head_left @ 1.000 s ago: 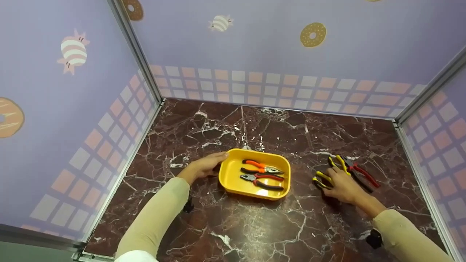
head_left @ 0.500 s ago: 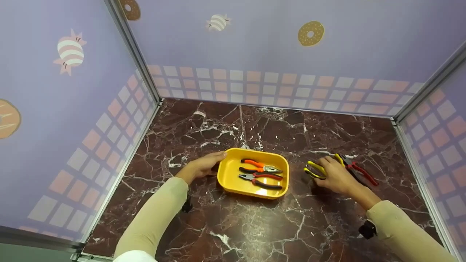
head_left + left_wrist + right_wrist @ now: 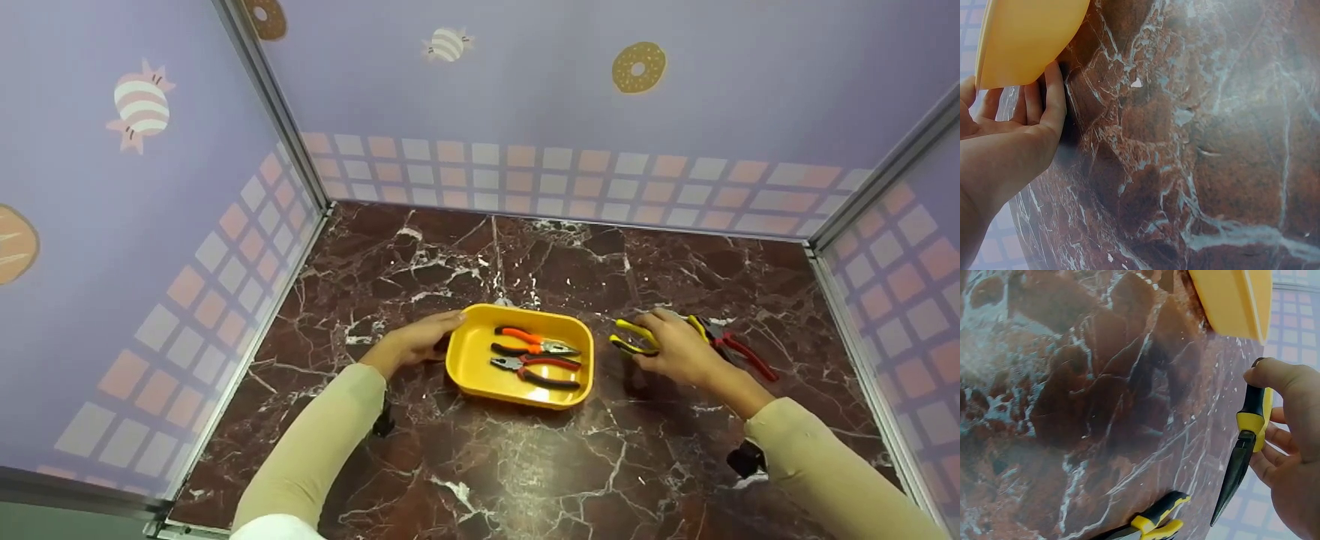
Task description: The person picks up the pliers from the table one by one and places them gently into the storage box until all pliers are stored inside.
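Observation:
My left hand (image 3: 424, 337) grips the left end of a yellow plastic bin (image 3: 466, 375), thumb at the rim and fingers against the outer wall in the left wrist view. Inside lie orange-and-black long-nose pliers (image 3: 534, 343) and red-and-black combination pliers (image 3: 540, 369). To the right of the bin, my right hand (image 3: 681, 351) holds long-nose pliers (image 3: 1247, 424) with yellow-and-black handles. Their dark jaws point downward in the right wrist view, raised off the table. The handle ends stick out toward the bin in the head view.
Behind my right hand lie red-and-black pliers (image 3: 750, 356) and another yellow-and-black pair (image 3: 1157, 517), partly hidden in the head view. The dark red marbled table (image 3: 480, 465) is enclosed by purple patterned panels (image 3: 525, 90) at the back and sides.
My right hand has lifted the yellow-and-black long-nose pliers and carried them left toward the bin, away from the other pliers. My left hand stays at the bin.

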`<action>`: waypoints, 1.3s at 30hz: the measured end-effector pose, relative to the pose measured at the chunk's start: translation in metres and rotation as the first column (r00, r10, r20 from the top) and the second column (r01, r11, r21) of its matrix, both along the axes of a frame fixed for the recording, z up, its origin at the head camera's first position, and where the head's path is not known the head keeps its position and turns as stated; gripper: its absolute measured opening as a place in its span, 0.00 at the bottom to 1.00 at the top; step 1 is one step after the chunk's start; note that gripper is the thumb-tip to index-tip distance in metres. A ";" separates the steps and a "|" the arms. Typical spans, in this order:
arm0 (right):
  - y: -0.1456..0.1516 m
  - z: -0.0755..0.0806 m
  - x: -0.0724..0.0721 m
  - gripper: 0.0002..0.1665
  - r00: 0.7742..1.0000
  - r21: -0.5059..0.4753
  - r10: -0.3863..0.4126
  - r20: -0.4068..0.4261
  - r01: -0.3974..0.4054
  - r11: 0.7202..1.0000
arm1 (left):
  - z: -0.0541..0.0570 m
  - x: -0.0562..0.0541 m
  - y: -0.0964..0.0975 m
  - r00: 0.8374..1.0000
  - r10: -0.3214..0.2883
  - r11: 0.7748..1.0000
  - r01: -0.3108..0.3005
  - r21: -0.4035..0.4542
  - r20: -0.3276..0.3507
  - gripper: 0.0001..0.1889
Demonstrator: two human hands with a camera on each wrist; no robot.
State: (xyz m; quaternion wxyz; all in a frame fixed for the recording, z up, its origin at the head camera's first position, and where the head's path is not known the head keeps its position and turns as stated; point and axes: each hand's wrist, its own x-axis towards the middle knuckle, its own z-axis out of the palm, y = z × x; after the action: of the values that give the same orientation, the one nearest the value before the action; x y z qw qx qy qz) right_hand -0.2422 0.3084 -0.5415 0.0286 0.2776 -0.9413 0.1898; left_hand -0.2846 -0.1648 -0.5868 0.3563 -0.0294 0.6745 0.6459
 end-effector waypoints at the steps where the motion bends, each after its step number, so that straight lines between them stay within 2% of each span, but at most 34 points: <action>1: -0.001 0.000 -0.001 0.33 1.000 -0.005 0.006 -0.010 -0.006 1.000 | 0.000 0.000 0.000 1.000 -0.001 1.000 0.001 0.004 0.001 0.28; 7: -0.009 0.004 -0.004 0.33 0.999 -0.023 0.015 -0.033 -0.016 1.000 | 0.002 0.000 0.000 1.000 -0.003 1.000 0.003 0.004 0.003 0.28; 17: -0.023 0.010 -0.006 0.36 0.999 -0.053 0.051 0.001 -0.051 0.997 | 0.004 0.001 0.000 1.000 -0.017 1.000 0.017 0.007 -0.001 0.28; 24: -0.032 0.012 -0.007 0.36 0.998 -0.064 0.066 0.022 -0.065 0.996 | 0.001 -0.001 0.000 1.000 0.000 1.000 0.000 -0.001 -0.003 0.28; 32: -0.047 0.011 -0.009 0.35 0.993 -0.089 0.119 0.000 -0.118 0.989 | 0.000 0.001 -0.003 1.000 -0.002 1.000 0.002 -0.010 -0.006 0.28; 39: -0.059 0.018 -0.010 0.36 0.989 -0.085 0.147 0.005 -0.146 0.986 | 0.000 0.001 0.000 1.000 -0.005 1.000 0.005 0.005 -0.013 0.28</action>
State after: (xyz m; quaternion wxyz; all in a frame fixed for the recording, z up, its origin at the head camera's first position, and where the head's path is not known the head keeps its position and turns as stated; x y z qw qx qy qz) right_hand -0.2526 0.2499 -0.5236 0.0211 0.3436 -0.9096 0.2327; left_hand -0.2834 -0.1648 -0.5864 0.3536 -0.0226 0.6754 0.6468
